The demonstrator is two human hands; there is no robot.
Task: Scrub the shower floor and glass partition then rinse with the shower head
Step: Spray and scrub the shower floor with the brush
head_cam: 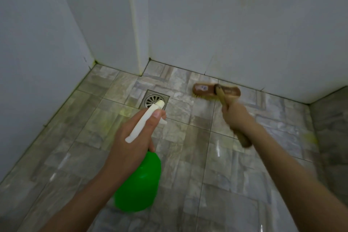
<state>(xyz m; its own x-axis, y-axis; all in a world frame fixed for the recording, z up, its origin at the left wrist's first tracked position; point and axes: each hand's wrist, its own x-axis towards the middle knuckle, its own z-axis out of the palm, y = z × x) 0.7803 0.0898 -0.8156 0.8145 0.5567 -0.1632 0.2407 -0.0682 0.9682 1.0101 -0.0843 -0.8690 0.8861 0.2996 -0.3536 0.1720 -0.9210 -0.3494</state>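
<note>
While scrubbing the floor (188, 175) at the foot of the back wall (244, 34), grips the brush (216, 91) by its wooden handle, right hand (233, 117) curled round it, bristles down on the tile. Holds a green spray bottle (139, 181) in the left hand (135, 137), fingers wrapped about its neck, nozzle toward the drain (155, 100). Judged to be the floor step, glass not yet begun. Calls next for strokes outward across the tiles, minding the jutting wall corner. Shows no glass or shower head.
</note>
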